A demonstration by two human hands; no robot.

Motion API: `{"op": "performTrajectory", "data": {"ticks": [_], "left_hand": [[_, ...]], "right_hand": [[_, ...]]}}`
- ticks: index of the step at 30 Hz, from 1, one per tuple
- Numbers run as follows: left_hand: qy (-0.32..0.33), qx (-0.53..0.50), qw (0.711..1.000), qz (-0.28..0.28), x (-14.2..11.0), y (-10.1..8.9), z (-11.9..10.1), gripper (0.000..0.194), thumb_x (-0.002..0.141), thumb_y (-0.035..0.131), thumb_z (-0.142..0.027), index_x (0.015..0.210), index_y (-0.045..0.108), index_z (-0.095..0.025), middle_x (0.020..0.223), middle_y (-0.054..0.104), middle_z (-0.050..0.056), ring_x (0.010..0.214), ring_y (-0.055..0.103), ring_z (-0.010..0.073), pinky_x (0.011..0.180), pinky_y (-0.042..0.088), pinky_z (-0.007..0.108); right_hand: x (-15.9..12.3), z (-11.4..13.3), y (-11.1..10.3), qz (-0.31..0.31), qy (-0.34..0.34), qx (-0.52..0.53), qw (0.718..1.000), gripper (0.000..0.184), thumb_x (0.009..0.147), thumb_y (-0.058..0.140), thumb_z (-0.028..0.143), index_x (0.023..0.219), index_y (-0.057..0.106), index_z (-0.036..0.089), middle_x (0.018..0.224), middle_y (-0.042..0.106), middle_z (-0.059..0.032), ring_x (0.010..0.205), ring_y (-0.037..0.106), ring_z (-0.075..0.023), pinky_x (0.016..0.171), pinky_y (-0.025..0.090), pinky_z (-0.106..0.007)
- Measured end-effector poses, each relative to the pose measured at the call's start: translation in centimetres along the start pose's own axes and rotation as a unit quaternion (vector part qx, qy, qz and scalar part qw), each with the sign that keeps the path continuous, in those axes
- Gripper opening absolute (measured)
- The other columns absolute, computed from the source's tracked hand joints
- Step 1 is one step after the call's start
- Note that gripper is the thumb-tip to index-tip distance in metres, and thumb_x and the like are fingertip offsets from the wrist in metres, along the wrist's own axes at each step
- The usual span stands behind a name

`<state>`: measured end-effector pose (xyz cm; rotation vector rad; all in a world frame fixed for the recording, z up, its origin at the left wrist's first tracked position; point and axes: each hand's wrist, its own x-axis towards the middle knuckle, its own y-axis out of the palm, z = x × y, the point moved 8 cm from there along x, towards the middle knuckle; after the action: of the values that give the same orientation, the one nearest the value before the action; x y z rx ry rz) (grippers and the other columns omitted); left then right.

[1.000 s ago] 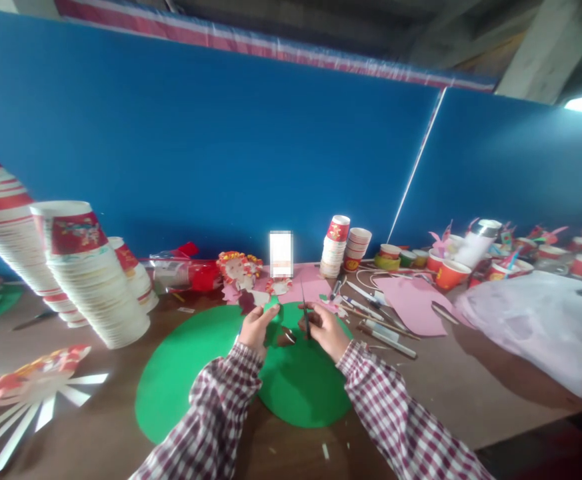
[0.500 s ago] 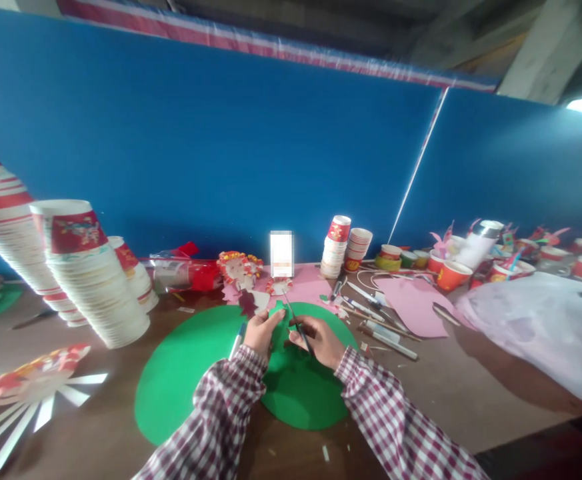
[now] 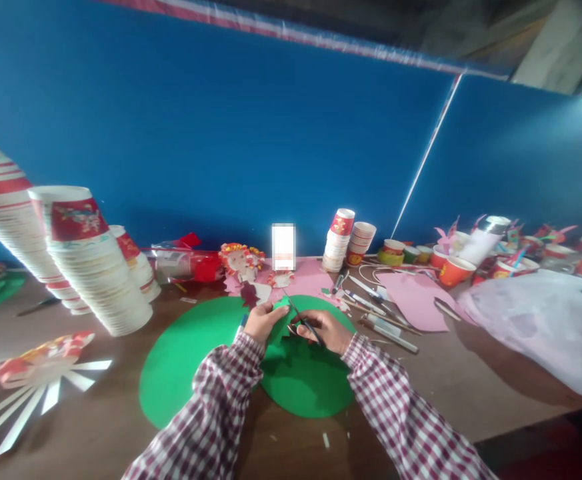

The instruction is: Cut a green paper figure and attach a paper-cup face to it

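My left hand (image 3: 263, 321) pinches a small piece of green paper (image 3: 279, 312) between thumb and fingers. In my right hand (image 3: 325, 328) is a pair of scissors (image 3: 305, 321), its blades pointing up and left to the edge of the green piece. Beneath both hands lie large round green sheets (image 3: 191, 353), partly overlapping on the table. A marker pen (image 3: 241, 327) with a blue end lies on the left sheet, half hidden by my left wrist.
Tall stacks of paper cups (image 3: 93, 267) lean at the left, with a smaller stack (image 3: 337, 240) at the back. Pens (image 3: 391, 337), pink paper (image 3: 415, 300) and a plastic bag (image 3: 535, 327) lie to the right. A cut paper cup (image 3: 45, 367) with splayed strips is at left.
My right hand and the scissors have shifted slightly right, and the scissors lie more slanted. My left hand still holds the green piece. The whole view has moved a little.
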<state>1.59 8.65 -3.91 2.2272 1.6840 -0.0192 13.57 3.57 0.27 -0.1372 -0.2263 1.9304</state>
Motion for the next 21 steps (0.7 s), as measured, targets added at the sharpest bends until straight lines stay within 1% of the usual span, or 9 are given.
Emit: {"op": "performTrajectory", "data": {"ticks": [5, 10, 15, 21], "left_hand": [[-0.010, 0.011, 1.000, 0.007, 0.26, -0.06, 0.55, 0.024, 0.087, 0.054, -0.031, 0.103, 0.056, -0.013, 0.096, 0.060, 0.005, 0.077, 0.059, 0.0138, 0.066, 0.052, 0.031], [-0.018, 0.027, 0.999, 0.006, 0.39, -0.27, 0.64, 0.025, 0.087, 0.054, -0.031, 0.104, 0.056, -0.013, 0.096, 0.059, 0.005, 0.078, 0.059, 0.0139, 0.066, 0.052, 0.031], [-0.029, 0.045, 0.999, 0.006, 0.32, -0.30, 0.71, 0.025, 0.087, 0.054, -0.031, 0.104, 0.056, -0.013, 0.097, 0.059, 0.005, 0.079, 0.059, 0.0144, 0.067, 0.052, 0.032], [-0.037, 0.041, 0.998, 0.006, 0.09, -0.05, 0.63, 0.029, 0.087, 0.054, -0.032, 0.109, 0.054, -0.014, 0.105, 0.058, 0.007, 0.087, 0.059, 0.0170, 0.073, 0.052, 0.036]], "right_hand": [[0.01, 0.08, 0.01, 0.016, 0.002, 0.003, 1.000, 0.041, 0.072, 0.064, 0.054, 0.100, 0.067, 0.024, 0.084, 0.070, -0.0022, 0.064, 0.060, -0.0157, 0.054, 0.047, -0.026], [-0.09, 0.32, -0.06, 0.024, -0.002, 0.004, 1.000, 0.039, 0.072, 0.064, 0.052, 0.098, 0.068, 0.023, 0.083, 0.069, -0.0024, 0.058, 0.057, -0.0139, 0.054, 0.046, -0.026], [-0.07, 0.11, -0.04, 0.025, 0.010, -0.002, 1.000, 0.040, 0.071, 0.064, 0.053, 0.097, 0.068, 0.023, 0.081, 0.068, -0.0015, 0.059, 0.057, -0.0137, 0.055, 0.045, -0.026], [-0.06, 0.61, 0.30, 0.042, -0.012, 0.008, 0.999, 0.036, 0.075, 0.062, 0.051, 0.096, 0.068, 0.022, 0.085, 0.069, -0.0030, 0.063, 0.057, -0.0141, 0.052, 0.042, -0.024]]}}
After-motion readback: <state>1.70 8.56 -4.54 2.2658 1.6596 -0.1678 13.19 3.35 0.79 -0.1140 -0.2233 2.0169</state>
